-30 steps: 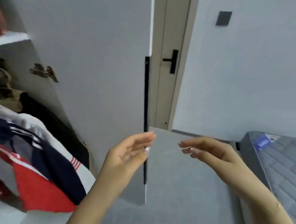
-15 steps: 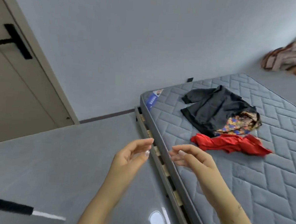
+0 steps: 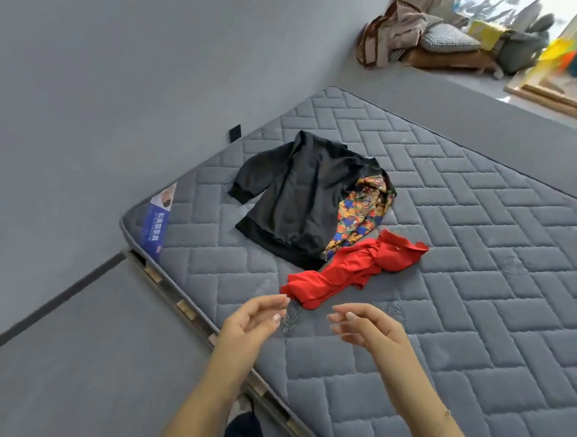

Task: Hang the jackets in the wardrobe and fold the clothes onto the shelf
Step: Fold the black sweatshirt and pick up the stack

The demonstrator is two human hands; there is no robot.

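Grey quilted surface: in the head view a mattress [image 3: 479,300] fills the right and lower part of the frame, lying on a slatted wooden bed frame [image 3: 185,308] whose edge shows along its left side.
Black jacket: the black jacket [image 3: 292,198] lies spread flat on the mattress, toward its far left corner.
Patterned garment: a multicoloured patterned garment [image 3: 361,209] lies against the jacket's right edge, touching it.
Red garment: a crumpled red garment [image 3: 352,269] lies just in front of the jacket and the patterned piece, nearest the hands.
Left hand: the left hand [image 3: 251,321] hovers above the mattress edge, fingers relaxed and lightly curved, holding nothing.
Right hand: the right hand [image 3: 371,328] hovers beside it over the mattress, fingers loose, empty too, just short of the red garment.
Background: cushions and bags [image 3: 439,37] are piled by the far wall, and a blue label [image 3: 155,222] marks the mattress corner.
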